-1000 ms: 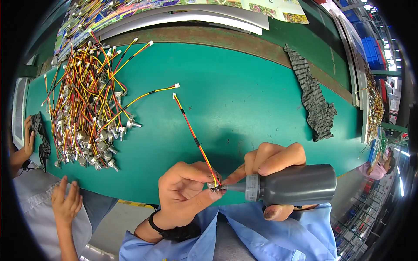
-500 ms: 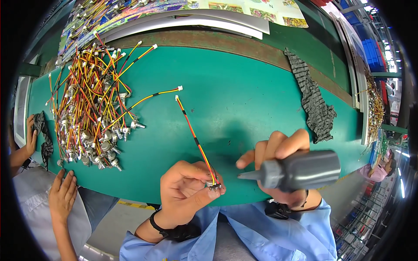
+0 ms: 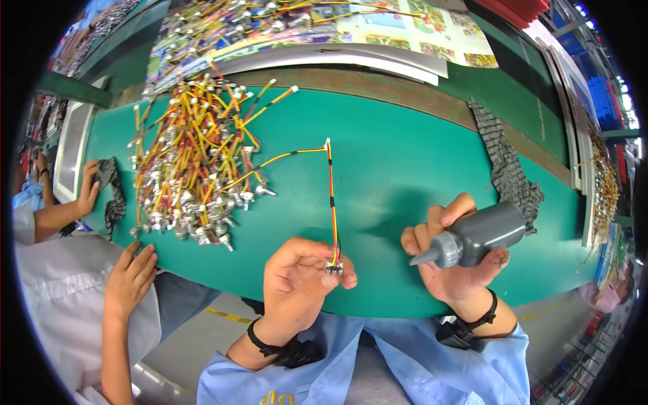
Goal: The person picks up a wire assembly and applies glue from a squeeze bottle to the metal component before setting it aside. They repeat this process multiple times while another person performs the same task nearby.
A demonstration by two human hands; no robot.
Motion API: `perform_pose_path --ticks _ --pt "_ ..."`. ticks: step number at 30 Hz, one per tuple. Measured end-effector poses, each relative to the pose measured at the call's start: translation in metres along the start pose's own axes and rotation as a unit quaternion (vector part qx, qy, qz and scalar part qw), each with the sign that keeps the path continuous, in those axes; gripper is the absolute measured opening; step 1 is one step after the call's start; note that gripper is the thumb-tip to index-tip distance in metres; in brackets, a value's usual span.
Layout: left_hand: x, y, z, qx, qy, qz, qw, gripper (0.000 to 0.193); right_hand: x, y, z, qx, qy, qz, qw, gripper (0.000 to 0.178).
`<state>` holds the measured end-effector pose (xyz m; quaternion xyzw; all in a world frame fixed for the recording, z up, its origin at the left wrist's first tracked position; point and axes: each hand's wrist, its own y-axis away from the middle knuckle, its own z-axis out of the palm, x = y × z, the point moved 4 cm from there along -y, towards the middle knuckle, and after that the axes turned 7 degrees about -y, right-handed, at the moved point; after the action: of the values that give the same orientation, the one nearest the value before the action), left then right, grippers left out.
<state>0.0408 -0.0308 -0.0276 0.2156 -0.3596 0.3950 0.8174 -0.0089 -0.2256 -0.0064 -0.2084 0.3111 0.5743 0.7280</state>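
Observation:
My left hand [image 3: 297,280] pinches a small potentiometer [image 3: 334,268] near the table's front edge, its pins facing me. Red, yellow and black wires [image 3: 333,216] run from it away over the table to a small white connector [image 3: 328,142]. To the right, my right hand [image 3: 453,280] holds a dark grey squeeze bottle [image 3: 496,233] on its side. The bottle's pointed grey nozzle [image 3: 425,257] aims left toward the potentiometer, with a gap between them. Far left of my hands lies a large pile of wired potentiometers [image 3: 192,169]; one yellow lead reaches out toward the white connector.
A green mat [image 3: 378,175] covers the table. A crumpled dark striped cloth [image 3: 503,162] lies at the right, another dark cloth [image 3: 113,192] at the far left. Beside it rest a co-worker's hands [image 3: 129,280]. More wired parts lie on a printed sheet [image 3: 432,47] behind.
The view has shifted, so the pile sits further right in it. My right hand has drawn the bottle slightly away from the potentiometer and tilted its nozzle lower. My left hand keeps its pinch.

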Motion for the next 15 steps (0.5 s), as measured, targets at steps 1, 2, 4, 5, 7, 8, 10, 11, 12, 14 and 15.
perform_pose_path --ticks 1,2,4,5,7,8,10,11,12,14,15 --pt "0.003 0.0 0.0 0.0 0.0 0.005 1.0 0.023 -0.001 0.001 0.001 0.001 0.012 0.001 1.0 0.079" --pt "0.006 0.0 0.0 0.0 0.0 0.009 1.0 0.023 -0.002 0.001 0.001 0.002 0.024 0.003 1.0 0.078" --pt "0.011 0.002 -0.001 0.006 -0.007 0.02 1.0 0.023 -0.001 0.003 0.001 -0.006 0.03 0.007 1.0 0.078" --pt "0.014 0.004 -0.001 0.007 -0.005 0.028 1.0 0.023 -0.001 0.004 0.0 -0.01 0.026 0.012 1.0 0.077" --pt "0.016 0.006 0.0 0.004 0.006 0.04 0.999 0.024 0.0 0.007 -0.001 -0.012 0.024 0.02 0.999 0.076" --pt "0.018 0.007 0.001 0.005 0.003 0.042 0.999 0.024 0.002 0.006 0.001 -0.015 0.023 0.021 0.999 0.076" --pt "0.021 0.009 0.003 0.029 -0.03 0.047 0.998 0.022 0.005 0.005 0.009 -0.021 0.032 -0.013 0.999 0.074" --pt "0.02 0.009 0.004 0.038 -0.043 0.047 0.997 0.022 0.005 0.007 0.011 -0.019 0.041 -0.03 0.999 0.074" --pt "0.016 0.011 0.005 0.035 -0.038 0.043 0.998 0.022 0.007 0.01 0.015 -0.015 0.046 -0.031 0.998 0.074" --pt "0.012 0.014 0.006 0.001 0.004 0.043 0.999 0.022 0.014 0.013 0.029 -0.035 0.004 -0.024 0.999 0.074" --pt "0.01 0.015 0.007 -0.016 0.026 0.042 0.999 0.024 0.016 0.015 0.033 -0.044 -0.016 -0.02 0.999 0.075"
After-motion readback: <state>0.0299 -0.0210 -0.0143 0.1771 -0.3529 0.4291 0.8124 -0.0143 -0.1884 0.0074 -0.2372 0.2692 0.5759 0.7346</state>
